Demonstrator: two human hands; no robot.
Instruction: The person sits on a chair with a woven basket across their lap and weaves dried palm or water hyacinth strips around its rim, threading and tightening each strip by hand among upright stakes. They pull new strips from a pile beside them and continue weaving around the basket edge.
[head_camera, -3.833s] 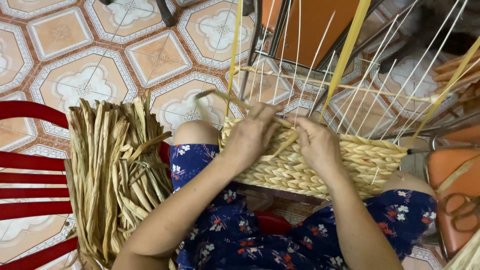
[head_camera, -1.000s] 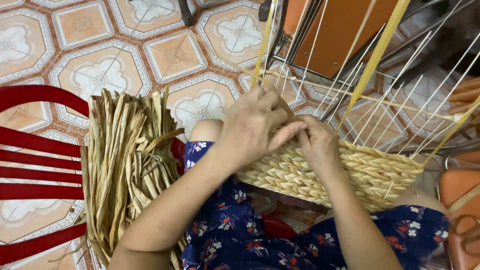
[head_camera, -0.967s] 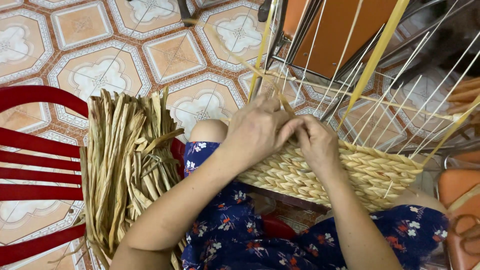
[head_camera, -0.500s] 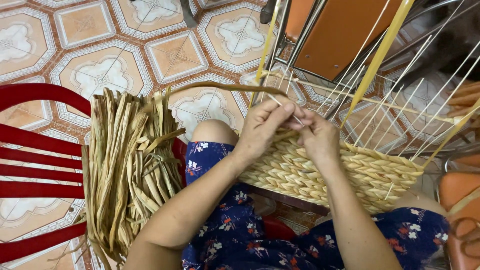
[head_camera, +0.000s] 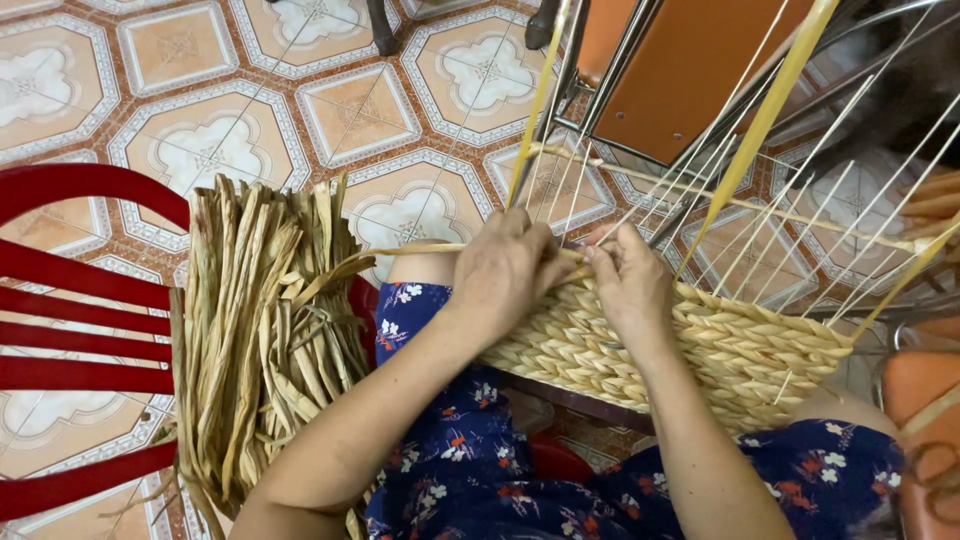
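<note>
Two hands meet at the top edge of a half-woven basket (head_camera: 700, 350) that rests across the person's lap, on a dark blue floral garment (head_camera: 480, 450). The basket's wall is made of thick braided straw-coloured rows, and thin pale upright stakes (head_camera: 790, 200) rise from its rim, fanning outward. Under everything lies a tiled floor (head_camera: 220, 140) with orange and white patterned tiles. A red chair (head_camera: 80, 330) stands at the person's left, and a large bundle of dried flat fibre strips (head_camera: 260, 330) leans against it, just beside the knee. An orange-seated metal chair (head_camera: 690, 70) stands beyond the basket. The left hand (head_camera: 505, 275) has its grip closed on a single long fibre strand (head_camera: 420, 250) that runs from the bundle side to the basket rim. The right hand (head_camera: 630, 285) pinches the same strand at the rim, fingertips touching those of the left.
</note>
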